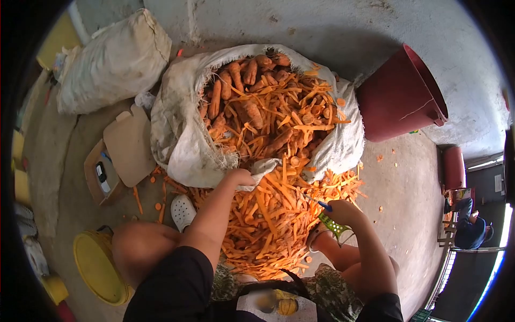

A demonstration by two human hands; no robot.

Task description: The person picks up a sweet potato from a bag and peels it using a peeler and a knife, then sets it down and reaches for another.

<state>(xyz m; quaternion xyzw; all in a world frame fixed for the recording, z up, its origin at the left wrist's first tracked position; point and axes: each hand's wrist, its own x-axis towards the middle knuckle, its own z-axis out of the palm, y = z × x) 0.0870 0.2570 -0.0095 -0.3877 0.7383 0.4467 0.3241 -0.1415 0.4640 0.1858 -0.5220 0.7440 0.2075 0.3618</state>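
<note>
Fingers [248,175] of the left hand [240,177] were curled shut over the frayed near rim of the sack [179,145], pinching the white weave where it folded outward. Over to the right hand [343,212]: closed round a peeler [328,214], green handle tucked in the fist, blue tip poking out toward the heap. The sack was dirty white, slumped wide open on the concrete floor [402,182], and stuffed with whole carrots [241,80] at its far side, orange strips lying over them. Peelings [268,214] spilled from its mouth in a thick orange pile right down between the person's knees, just under both hands. A white clog [183,211] sat at the pile's left edge. Left of the sack lay an open cardboard box [126,145], a second, closed sack [112,59] behind it, and a yellow basin [96,265] near the left knee. A maroon bucket [397,96] lay tipped on its side just beside the sack's right flank, bare floor opening out below it, with another person [472,228] seated well apart at the far right.
</note>
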